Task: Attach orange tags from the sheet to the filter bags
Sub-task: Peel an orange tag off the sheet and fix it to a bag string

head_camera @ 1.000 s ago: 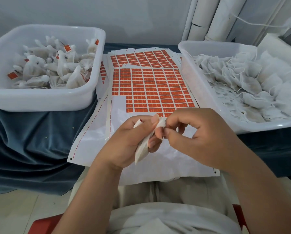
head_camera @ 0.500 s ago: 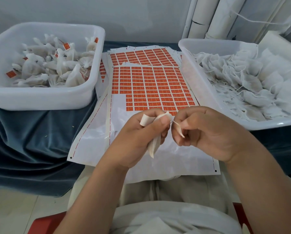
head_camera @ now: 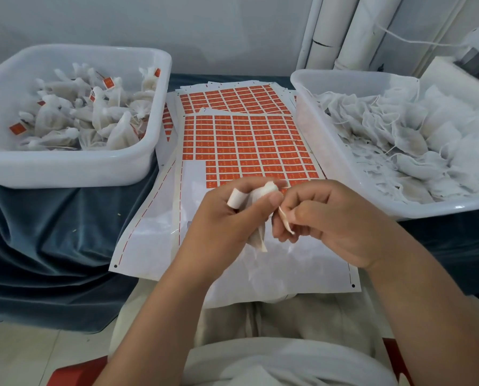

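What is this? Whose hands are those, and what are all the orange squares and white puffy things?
There's no machine here, just a person working. The camera sits on their head, so you look down at their own two hands. The left hand grips a white filter bag. The right hand pinches a small pale slip, probably a tag. On the blue cloth lies a sheet of orange tags, partly used up. The left tub holds tagged bags. The right tub holds plain bags waiting for theirs.
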### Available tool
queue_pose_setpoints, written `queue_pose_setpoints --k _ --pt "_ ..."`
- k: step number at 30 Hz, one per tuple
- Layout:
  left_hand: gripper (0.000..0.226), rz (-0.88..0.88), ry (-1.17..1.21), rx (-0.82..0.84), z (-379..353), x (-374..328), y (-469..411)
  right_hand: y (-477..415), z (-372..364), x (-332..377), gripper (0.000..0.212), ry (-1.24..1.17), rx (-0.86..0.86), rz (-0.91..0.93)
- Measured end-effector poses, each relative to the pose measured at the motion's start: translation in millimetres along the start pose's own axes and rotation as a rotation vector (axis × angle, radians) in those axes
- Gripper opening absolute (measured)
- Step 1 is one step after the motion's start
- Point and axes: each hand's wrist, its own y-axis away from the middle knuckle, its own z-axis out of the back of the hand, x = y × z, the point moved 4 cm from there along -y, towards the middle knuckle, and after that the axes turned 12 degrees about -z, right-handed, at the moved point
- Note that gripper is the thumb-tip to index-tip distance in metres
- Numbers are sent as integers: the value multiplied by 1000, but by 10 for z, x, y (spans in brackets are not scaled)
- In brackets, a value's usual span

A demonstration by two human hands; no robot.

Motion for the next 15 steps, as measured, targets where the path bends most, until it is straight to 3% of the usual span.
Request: queue_pose_setpoints --k 1,4,10,12,15 --pt "11 5 7 -17 7 -20 1 -4 -4 -13 19 -62 52 -23" --pt "20 23 29 -115 29 -9 -2 -9 16 -17 15 -287 168 -73" --pt "19 53 63 -134 -35 -32 13 -45 75 -21 6 -594 93 -33" --pt "16 47 86 -129 -54 -48 13 -41 45 -28 23 -762 113 21" --pt "16 19 50 -95 -111 -66 30 -57 -48 -33 26 -991 174 97"
